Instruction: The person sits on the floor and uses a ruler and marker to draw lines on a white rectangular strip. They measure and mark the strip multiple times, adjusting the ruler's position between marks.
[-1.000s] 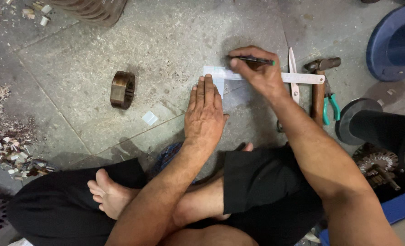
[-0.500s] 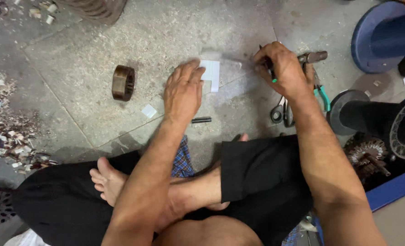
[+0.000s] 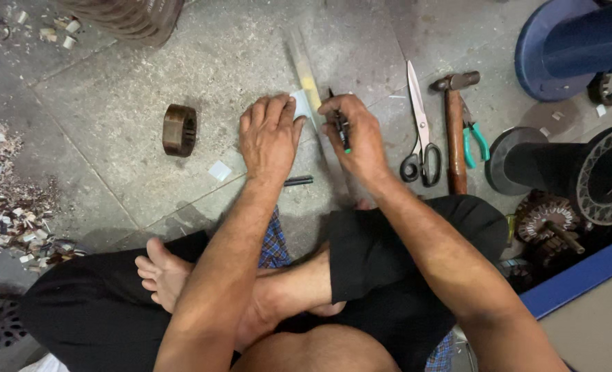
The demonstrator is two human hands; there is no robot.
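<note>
Your left hand [image 3: 270,138] lies flat, fingers spread, pressing a small pale sheet [image 3: 302,105] to the stone floor [image 3: 113,89]. Beside it, your right hand [image 3: 358,134] grips a dark pen [image 3: 341,128] along a ruler [image 3: 306,76]. Farther right lie scissors [image 3: 419,127] and a hammer [image 3: 453,131].

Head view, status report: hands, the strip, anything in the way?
Left hand flat on pale strip. Right hand grips pen beside it. Scissors lie clear, right.
</note>
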